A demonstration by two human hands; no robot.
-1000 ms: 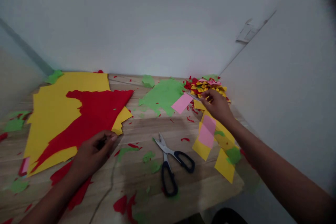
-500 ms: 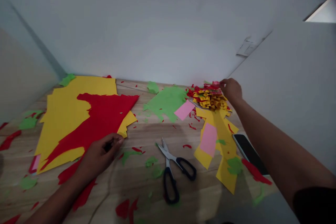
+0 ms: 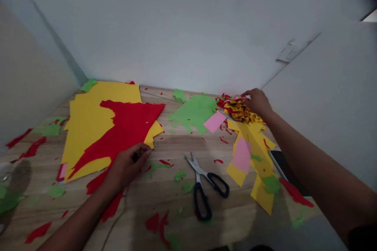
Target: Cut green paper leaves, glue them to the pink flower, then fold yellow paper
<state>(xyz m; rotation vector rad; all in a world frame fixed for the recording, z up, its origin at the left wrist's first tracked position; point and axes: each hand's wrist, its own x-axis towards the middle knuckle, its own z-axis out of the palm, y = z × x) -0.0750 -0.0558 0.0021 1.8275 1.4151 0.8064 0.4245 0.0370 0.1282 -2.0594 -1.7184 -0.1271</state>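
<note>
My left hand [image 3: 129, 162] is curled with thumb and fingertips together, over the lower right edge of a torn red paper sheet [image 3: 126, 123]. Whatever it pinches is too small to make out. Under the red sheet lie stacked yellow sheets [image 3: 85, 113]. At the back right, my right hand [image 3: 258, 104] reaches over a heap of small folded yellow and red paper pieces [image 3: 240, 110]. Its fingertips are drawn together at the top of the heap, close to a bit of pink; what they hold is unclear.
Dark-handled scissors [image 3: 198, 172] lie partly spread at the centre. Green paper [image 3: 196, 110], pink slips [image 3: 215, 121] and yellow strips [image 3: 263, 192] lie around, with red and green scraps scattered about. A phone [image 3: 284, 168] rests under my right forearm. Walls stand behind and right.
The view has shifted, so the table things appear further right. My right hand stays at the heap, its fingertips slightly lower over it. My left hand remains by the red sheet.
</note>
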